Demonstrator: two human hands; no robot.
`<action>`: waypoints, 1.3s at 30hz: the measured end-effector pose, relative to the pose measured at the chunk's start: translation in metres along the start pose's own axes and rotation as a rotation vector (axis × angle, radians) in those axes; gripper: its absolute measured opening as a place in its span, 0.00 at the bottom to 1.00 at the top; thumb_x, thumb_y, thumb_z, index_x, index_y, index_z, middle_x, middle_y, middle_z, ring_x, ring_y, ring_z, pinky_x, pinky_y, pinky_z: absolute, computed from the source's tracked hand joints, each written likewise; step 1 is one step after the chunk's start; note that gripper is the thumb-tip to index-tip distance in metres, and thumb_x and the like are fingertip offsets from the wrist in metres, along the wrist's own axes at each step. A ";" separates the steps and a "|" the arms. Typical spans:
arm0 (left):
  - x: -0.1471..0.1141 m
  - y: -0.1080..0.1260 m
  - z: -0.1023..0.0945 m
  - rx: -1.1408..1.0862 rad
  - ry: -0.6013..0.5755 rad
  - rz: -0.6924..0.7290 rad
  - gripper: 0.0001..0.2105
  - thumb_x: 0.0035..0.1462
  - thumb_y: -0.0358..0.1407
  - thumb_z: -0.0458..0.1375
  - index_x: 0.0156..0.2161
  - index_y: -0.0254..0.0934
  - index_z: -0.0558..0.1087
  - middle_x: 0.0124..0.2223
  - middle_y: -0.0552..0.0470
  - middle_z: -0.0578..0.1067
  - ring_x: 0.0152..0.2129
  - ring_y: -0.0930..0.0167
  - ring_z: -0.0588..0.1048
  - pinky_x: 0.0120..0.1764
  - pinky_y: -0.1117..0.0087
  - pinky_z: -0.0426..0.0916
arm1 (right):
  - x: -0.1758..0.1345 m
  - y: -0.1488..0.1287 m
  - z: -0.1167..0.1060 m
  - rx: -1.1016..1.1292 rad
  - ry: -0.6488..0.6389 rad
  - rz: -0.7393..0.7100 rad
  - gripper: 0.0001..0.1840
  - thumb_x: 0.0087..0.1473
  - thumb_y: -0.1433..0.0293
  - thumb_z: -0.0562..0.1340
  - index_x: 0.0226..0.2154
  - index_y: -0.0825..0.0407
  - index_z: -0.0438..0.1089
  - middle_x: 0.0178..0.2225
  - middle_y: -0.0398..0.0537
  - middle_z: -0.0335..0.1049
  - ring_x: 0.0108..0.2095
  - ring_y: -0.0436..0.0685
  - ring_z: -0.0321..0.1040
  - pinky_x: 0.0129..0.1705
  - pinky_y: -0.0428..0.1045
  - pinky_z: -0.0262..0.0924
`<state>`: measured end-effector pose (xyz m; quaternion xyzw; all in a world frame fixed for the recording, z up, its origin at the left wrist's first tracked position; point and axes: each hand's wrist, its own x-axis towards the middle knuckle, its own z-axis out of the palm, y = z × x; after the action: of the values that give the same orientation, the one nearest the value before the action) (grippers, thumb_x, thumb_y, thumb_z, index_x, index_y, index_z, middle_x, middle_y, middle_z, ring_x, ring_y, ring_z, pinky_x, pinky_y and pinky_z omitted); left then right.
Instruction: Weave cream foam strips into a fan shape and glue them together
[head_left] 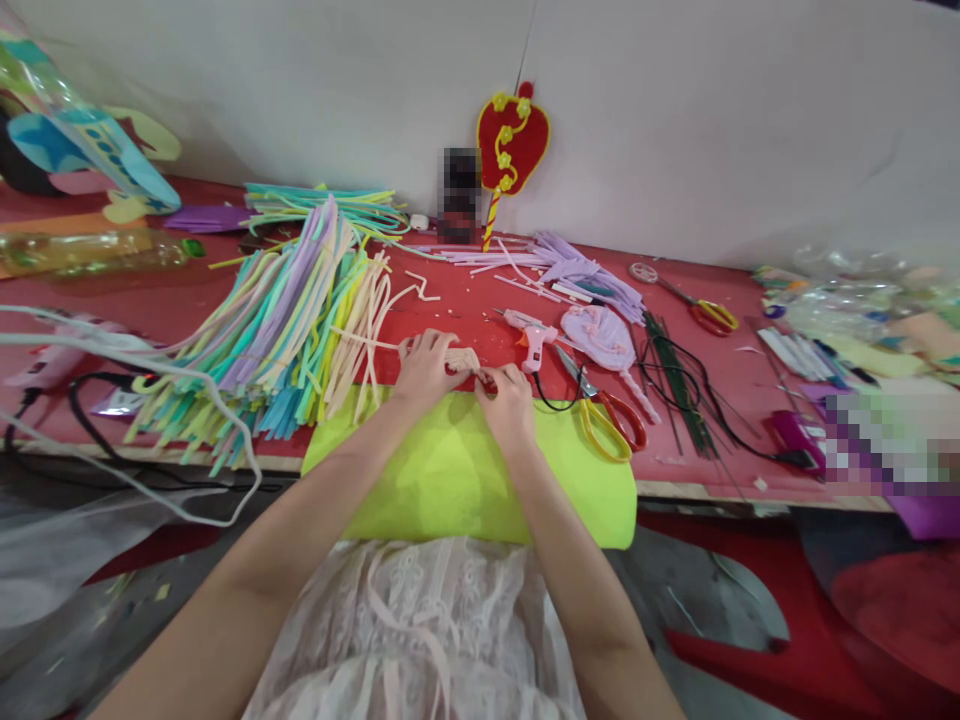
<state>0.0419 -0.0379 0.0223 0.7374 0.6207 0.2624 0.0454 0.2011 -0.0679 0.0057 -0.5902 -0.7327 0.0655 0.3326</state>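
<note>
A small coiled piece of cream pipe cleaner [462, 358] is held between my two hands, low over the table's front part. My left hand [430, 368] grips its left side, and a loose cream strand sticks out to the left past the fingers. At its right end, my right hand [505, 392] pinches with thumb and fingers; the tips partly hide what they hold. Beneath both wrists lies a bright yellow-green felt sheet [450, 470], hanging over the table edge. A pink glue gun [533, 342] and red-and-yellow scissors [611, 420] lie right of my right hand.
Left stands a big pile of coloured pipe cleaners [262, 320]. Lilac pipe cleaners [585, 270], a lilac braided coil [598, 335], green stems [679, 385] and more scissors [712, 315] lie right. A red heart-shaped decoration [514, 145] stands against the wall. Cables cross both sides.
</note>
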 end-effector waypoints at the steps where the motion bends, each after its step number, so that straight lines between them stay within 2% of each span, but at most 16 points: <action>1: 0.000 0.000 0.000 -0.005 -0.001 0.005 0.20 0.51 0.44 0.60 0.49 0.43 0.66 0.49 0.46 0.69 0.48 0.60 0.67 0.53 0.56 0.51 | 0.000 0.000 0.000 0.000 -0.002 -0.001 0.11 0.55 0.70 0.58 0.40 0.52 0.73 0.36 0.50 0.67 0.39 0.58 0.65 0.45 0.53 0.59; 8: 0.000 0.002 -0.001 -0.017 -0.017 -0.004 0.17 0.52 0.44 0.59 0.47 0.43 0.67 0.49 0.46 0.69 0.48 0.59 0.66 0.53 0.56 0.51 | 0.000 0.000 0.001 -0.002 0.002 -0.009 0.11 0.55 0.71 0.58 0.41 0.52 0.73 0.36 0.50 0.67 0.39 0.58 0.65 0.46 0.53 0.59; 16: -0.001 -0.001 0.000 -0.005 -0.030 0.052 0.18 0.53 0.43 0.58 0.49 0.45 0.68 0.51 0.47 0.67 0.48 0.60 0.66 0.53 0.55 0.50 | 0.000 0.003 0.002 0.000 -0.003 -0.003 0.11 0.55 0.70 0.58 0.40 0.52 0.73 0.36 0.50 0.67 0.39 0.58 0.65 0.45 0.53 0.58; 25: -0.001 0.001 -0.001 -0.001 -0.054 0.031 0.16 0.53 0.43 0.58 0.48 0.46 0.70 0.50 0.47 0.69 0.48 0.60 0.66 0.53 0.55 0.50 | 0.000 0.001 0.001 -0.009 -0.003 -0.005 0.11 0.55 0.70 0.58 0.40 0.52 0.73 0.36 0.50 0.67 0.39 0.58 0.64 0.45 0.53 0.59; 33: 0.000 0.000 0.002 -0.031 -0.019 0.031 0.20 0.51 0.41 0.60 0.50 0.44 0.66 0.50 0.47 0.71 0.50 0.60 0.66 0.56 0.56 0.48 | 0.001 0.000 0.000 -0.010 -0.003 0.001 0.11 0.55 0.70 0.58 0.40 0.52 0.73 0.36 0.50 0.67 0.39 0.58 0.65 0.45 0.53 0.59; 39: 0.001 -0.003 0.005 -0.092 0.015 0.070 0.26 0.52 0.38 0.59 0.56 0.41 0.60 0.57 0.44 0.66 0.56 0.62 0.62 0.59 0.57 0.47 | 0.000 0.001 0.001 -0.006 0.003 -0.009 0.11 0.55 0.71 0.58 0.40 0.52 0.73 0.36 0.50 0.67 0.39 0.58 0.65 0.45 0.53 0.59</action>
<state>0.0414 -0.0354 0.0174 0.7538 0.5822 0.2976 0.0652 0.2012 -0.0670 0.0043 -0.5880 -0.7351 0.0608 0.3320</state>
